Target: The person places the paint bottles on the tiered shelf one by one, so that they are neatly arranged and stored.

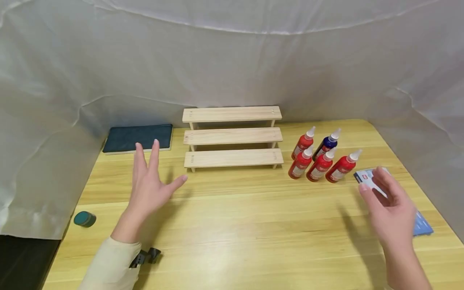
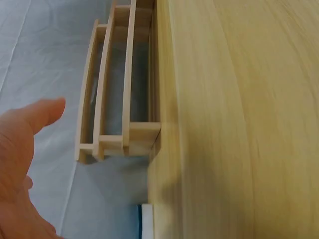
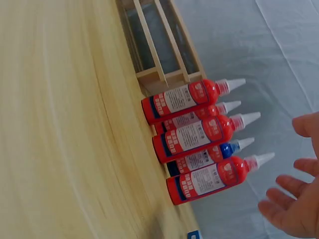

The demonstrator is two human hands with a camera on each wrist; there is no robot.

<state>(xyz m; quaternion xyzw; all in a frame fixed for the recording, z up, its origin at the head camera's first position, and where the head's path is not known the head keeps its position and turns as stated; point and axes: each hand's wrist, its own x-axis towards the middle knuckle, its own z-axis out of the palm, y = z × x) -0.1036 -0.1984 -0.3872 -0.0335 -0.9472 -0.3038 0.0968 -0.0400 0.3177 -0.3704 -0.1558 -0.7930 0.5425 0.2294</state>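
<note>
My left hand (image 1: 148,187) hovers over the left part of the table with its fingers spread and nothing in it. Over the right side, my right hand (image 1: 393,205) is held up with loosely bent fingers, also holding nothing, and overlaps a blue and white packet (image 1: 422,223). Several red squeeze bottles with white nozzle tips, such as the front right bottle (image 1: 340,168), stand upright beyond the right hand, together with one dark blue bottle (image 1: 326,144). A three-step wooden display rack (image 1: 233,158) stands at the back middle, its steps bare.
A dark blue-green book (image 1: 139,137) lies flat at the back left. Near the left edge sits a small jar with a green lid (image 1: 84,218). Grey cloth (image 1: 232,60) hangs behind and beside the wooden table (image 1: 246,233).
</note>
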